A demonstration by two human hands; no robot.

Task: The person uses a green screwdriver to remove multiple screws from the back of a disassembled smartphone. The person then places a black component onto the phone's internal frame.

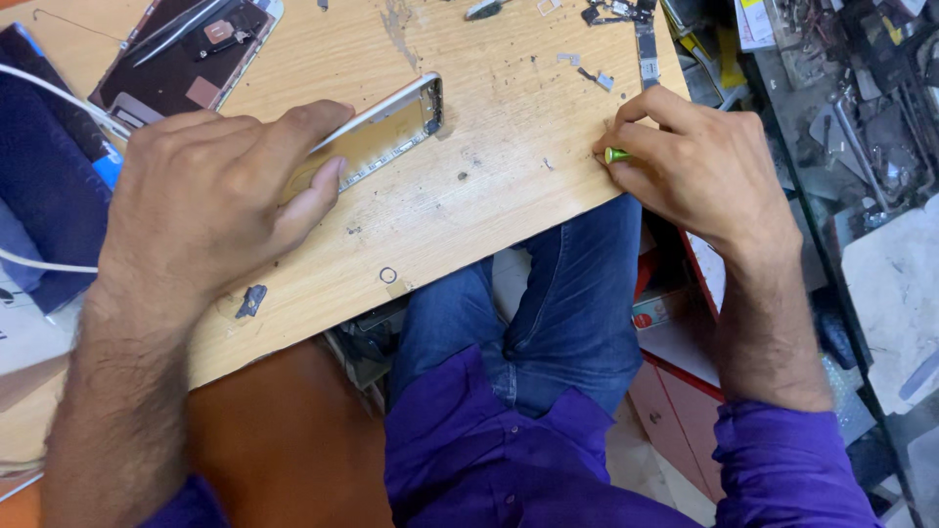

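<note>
Gripping a bare phone frame (386, 132), our left hand (210, 196) curls over its near end, thumb along the top edge and fingers tucked beneath, so most of the frame is hidden under the palm. What shows is a thin metal rim with a rounded corner and a pale, glossy inner face. It lies flat on the wooden board (469, 205), a scratched, speckled laminate sheet resting across our lap.

Our right hand (699, 166) is closed in a pinch at the board's right edge around a small tool with a bright green tip (616, 154); its shaft is hidden by the fingers, so we cannot tell its kind.

Toward the board's far left corner lies an opened phone (186, 54), dark inside with copper-coloured patches, cut off by the picture's top edge. Small metal scraps (597, 78) sit near the far right corner. Below the board's right edge a small red package (653, 311) peeks out, mostly covered.
</note>
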